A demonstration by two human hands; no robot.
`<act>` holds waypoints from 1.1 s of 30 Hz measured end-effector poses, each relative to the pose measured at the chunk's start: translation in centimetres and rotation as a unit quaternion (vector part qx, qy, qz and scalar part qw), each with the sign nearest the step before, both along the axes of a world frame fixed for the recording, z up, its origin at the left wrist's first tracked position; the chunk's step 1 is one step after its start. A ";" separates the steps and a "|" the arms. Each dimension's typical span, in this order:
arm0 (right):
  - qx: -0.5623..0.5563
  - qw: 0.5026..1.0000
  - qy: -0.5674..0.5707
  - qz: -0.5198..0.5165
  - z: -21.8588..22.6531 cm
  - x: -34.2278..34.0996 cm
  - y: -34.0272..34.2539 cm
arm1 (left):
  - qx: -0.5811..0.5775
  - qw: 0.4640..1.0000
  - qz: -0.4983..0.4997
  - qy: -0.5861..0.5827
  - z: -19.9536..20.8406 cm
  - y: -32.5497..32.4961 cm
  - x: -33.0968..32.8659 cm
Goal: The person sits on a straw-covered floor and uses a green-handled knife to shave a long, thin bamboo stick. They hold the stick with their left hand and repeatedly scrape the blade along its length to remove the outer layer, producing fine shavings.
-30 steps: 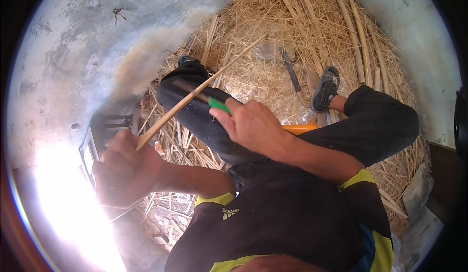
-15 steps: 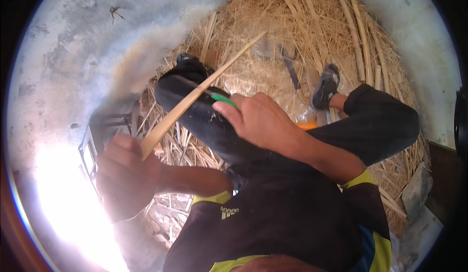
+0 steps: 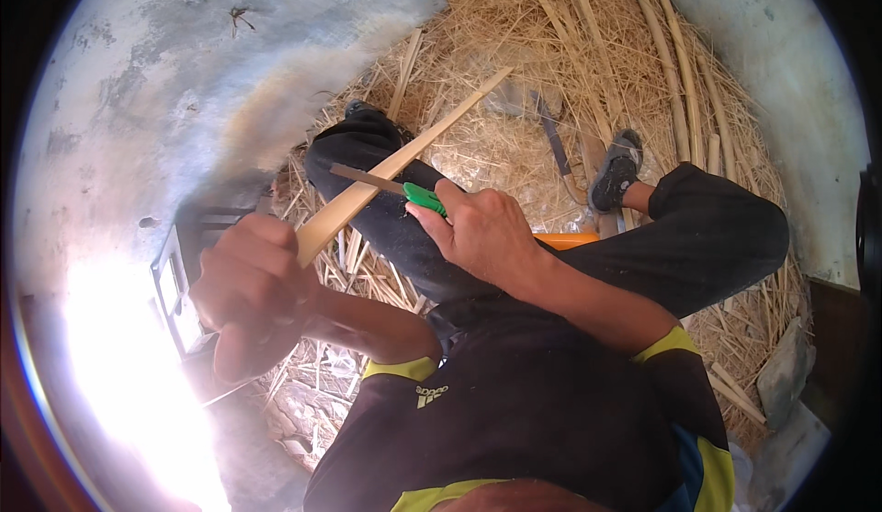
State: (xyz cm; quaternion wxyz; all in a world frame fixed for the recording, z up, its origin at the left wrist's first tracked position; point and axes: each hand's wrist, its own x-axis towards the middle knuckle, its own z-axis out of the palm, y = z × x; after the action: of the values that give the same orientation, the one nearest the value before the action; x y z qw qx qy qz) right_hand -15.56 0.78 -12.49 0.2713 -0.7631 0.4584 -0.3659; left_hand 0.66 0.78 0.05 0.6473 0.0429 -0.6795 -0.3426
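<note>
My left hand (image 3: 253,287) is closed around the near, wider end of a long, pale strip of wood or bamboo (image 3: 409,151). The strip slants up and away to the right over my bent leg, narrowing toward its far end. In my right hand (image 3: 487,227) is a knife (image 3: 424,199) with a green handle, fingers wrapped around it and thumb along its side. Its flat blade lies across the strip's middle, with the tip reaching past the left edge. My palms are hidden, and my left fingers are slightly blurred.
Shavings and straw (image 3: 514,16) cover the floor around my crossed legs. A dark-bladed tool (image 3: 551,140) lies ahead, near my shoe (image 3: 617,170). An orange object (image 3: 565,239) shows beside my thigh. Long poles (image 3: 678,62) lie at the far right, and a stone (image 3: 787,370) at right.
The knife blade has turned flatter and shows more plainly across the strip. My left hand and the strip have shifted slightly right in the picture; both grips are kept.
</note>
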 end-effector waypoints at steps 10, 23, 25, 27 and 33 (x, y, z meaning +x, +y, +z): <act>0.155 0.963 0.189 -0.110 -7.7 -8.5 -2.8 | 0.000 0.992 0.078 0.102 -1.2 -0.2 2.2; 0.137 0.982 -0.075 0.108 6.6 -2.1 1.5 | 0.021 0.999 0.028 0.003 0.5 -0.5 -0.2; 0.144 0.982 -0.057 0.110 6.5 -2.0 1.7 | 0.014 0.999 0.012 -0.029 0.9 -0.1 -0.1; 0.128 0.986 -0.040 0.097 5.0 -1.8 1.8 | 0.009 0.999 -0.013 -0.035 1.0 -0.3 0.0; 0.088 0.996 0.012 -0.019 -0.2 -2.5 -0.3 | 0.002 1.000 -0.001 -0.026 1.1 0.0 -0.8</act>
State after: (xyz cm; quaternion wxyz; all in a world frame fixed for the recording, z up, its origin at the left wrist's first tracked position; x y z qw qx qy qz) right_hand -18.01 0.51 -12.65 0.3252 -0.7314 0.5068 -0.3201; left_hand -0.15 0.80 1.13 0.6290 0.0526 -0.6953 -0.3438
